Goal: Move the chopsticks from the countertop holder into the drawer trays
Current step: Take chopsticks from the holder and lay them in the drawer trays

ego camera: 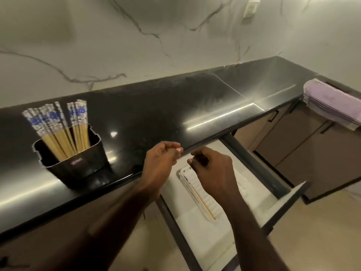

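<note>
A black holder (78, 163) stands on the dark countertop (156, 114) at the left, with several blue-and-white topped chopsticks (64, 130) upright in it. The drawer (254, 192) below the counter edge is pulled out, and a white ribbed tray (211, 206) lies inside. A pair of chopsticks (203, 202) lies along the tray's left side. My left hand (162, 163) hovers at the counter edge with fingertips pinched; a blurred pale streak under its forearm looks like a chopstick (115, 208). Over the tray's far end, my right hand (213, 169) has its fingers curled loosely and nothing visible in them.
A folded purple towel (332, 102) hangs over the counter's right end. Brown cabinet doors (293, 145) sit beyond the drawer. A marble-patterned wall (136, 45) with a socket (251, 8) rises behind the counter.
</note>
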